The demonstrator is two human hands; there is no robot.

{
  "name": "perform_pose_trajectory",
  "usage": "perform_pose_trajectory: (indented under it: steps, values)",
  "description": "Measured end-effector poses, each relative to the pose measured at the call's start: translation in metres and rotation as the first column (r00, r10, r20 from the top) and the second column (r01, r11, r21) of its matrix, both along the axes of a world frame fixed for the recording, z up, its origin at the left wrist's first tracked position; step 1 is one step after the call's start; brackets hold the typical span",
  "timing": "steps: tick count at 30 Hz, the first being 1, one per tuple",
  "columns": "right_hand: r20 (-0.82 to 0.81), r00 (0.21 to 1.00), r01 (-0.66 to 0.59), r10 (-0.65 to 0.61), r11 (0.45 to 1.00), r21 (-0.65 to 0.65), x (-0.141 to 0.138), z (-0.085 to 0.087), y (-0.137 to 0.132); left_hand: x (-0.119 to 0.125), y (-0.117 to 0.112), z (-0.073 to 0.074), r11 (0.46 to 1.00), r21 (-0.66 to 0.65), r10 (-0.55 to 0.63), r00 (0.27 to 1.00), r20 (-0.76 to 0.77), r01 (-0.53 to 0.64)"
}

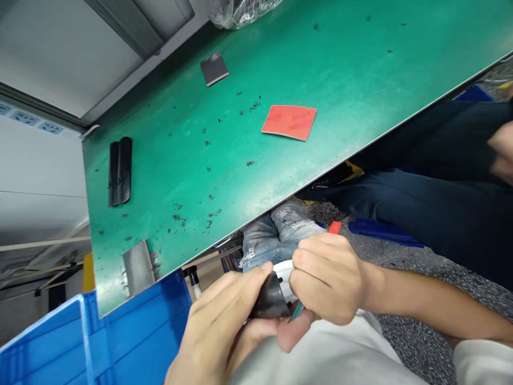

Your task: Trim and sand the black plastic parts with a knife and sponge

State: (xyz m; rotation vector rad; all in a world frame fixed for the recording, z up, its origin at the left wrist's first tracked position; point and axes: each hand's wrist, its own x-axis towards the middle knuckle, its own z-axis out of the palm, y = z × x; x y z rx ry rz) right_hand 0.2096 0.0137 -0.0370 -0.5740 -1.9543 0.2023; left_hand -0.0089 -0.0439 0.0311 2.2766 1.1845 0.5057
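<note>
Left hand (218, 315), dark piece (271, 299) inside its grip

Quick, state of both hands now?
Left hand: closed, holding a dark curved piece.
Right hand: closed around a slim tool, tip showing.

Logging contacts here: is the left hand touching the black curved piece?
Touching. The head view shows the left hand gripping the black curved piece, its fingers directly against it.
</note>
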Motion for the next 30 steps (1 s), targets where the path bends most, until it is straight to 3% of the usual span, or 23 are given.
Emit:
perform_pose_trajectory:
  steps: [6,11,21,30]
  values:
    - [0.039,0.985,-0.152,0.168,0.953,-0.26,0.007,0.004,-0.001,-0.002,0.003,-0.012,0.996,0.092,-0.022,0.997,0.068,0.016]
    - [0.086,0.963,-0.212,0.254,0.917,-0.338,0.012,0.007,-0.003,-0.007,0.0,-0.016,0.996,0.071,-0.062,0.995,0.078,0.057]
    - [0.183,0.977,-0.088,0.113,0.987,-0.136,0.01,0.005,-0.005,-0.004,-0.001,-0.014,0.997,0.073,-0.037,0.998,0.055,0.033]
    - [0.13,0.992,-0.009,0.0,0.997,0.072,0.007,0.001,-0.002,-0.007,-0.003,-0.017,1.0,-0.014,-0.02,0.998,0.065,0.021]
